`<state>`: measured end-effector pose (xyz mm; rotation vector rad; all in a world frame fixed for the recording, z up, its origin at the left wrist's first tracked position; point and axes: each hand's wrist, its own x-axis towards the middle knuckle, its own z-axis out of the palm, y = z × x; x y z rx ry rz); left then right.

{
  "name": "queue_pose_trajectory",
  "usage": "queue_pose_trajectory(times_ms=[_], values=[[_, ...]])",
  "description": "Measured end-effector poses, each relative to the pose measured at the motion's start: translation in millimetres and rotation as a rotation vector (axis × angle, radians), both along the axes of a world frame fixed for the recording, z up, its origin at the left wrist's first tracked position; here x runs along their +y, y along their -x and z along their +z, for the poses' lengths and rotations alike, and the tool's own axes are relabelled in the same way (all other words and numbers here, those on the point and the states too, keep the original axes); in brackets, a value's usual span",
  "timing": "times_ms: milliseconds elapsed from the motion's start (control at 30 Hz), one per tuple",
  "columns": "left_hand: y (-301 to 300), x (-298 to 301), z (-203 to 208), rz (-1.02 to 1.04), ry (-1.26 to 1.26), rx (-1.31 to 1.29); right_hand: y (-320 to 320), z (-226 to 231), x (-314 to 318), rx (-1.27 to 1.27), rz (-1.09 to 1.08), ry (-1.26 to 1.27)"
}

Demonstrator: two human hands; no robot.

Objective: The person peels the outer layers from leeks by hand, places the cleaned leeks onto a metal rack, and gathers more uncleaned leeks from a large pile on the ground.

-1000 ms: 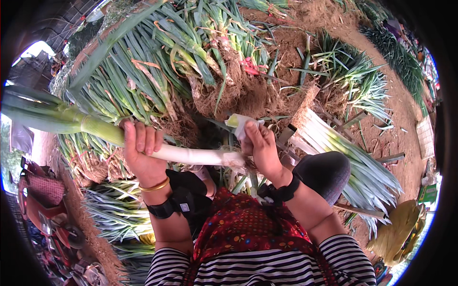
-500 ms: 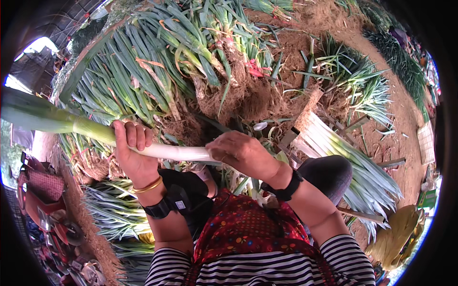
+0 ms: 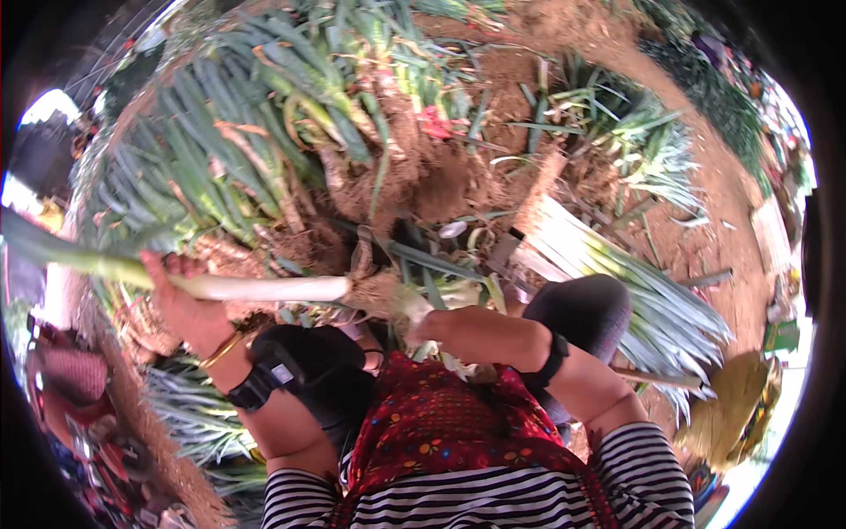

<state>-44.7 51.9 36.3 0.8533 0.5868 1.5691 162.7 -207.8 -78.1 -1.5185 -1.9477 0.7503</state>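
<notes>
While my left hand wraps around a long green onion crosswise beyond my red apron, my right hand sits near its roots, its grip too blurred to tell.

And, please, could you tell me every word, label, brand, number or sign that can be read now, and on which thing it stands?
No text can be read.
White patch by the black wristband: too small and blurred to read.
Green box-like thing at the right edge: too small and blurred to read.
Leek-like stalk in the left hand: no lettering visible.
</notes>
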Motion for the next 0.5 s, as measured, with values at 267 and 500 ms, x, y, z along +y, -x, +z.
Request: queue_pose_trajectory(times_ms=[267,500], values=[[-45,-44,-11,0.247,-0.126,0.353,37,64,70,-0.175,-0.601,-0.773],[-62,-71,0,0.074,-0.085,0.215,45,36,76,0.246,-0.293,-0.214]])
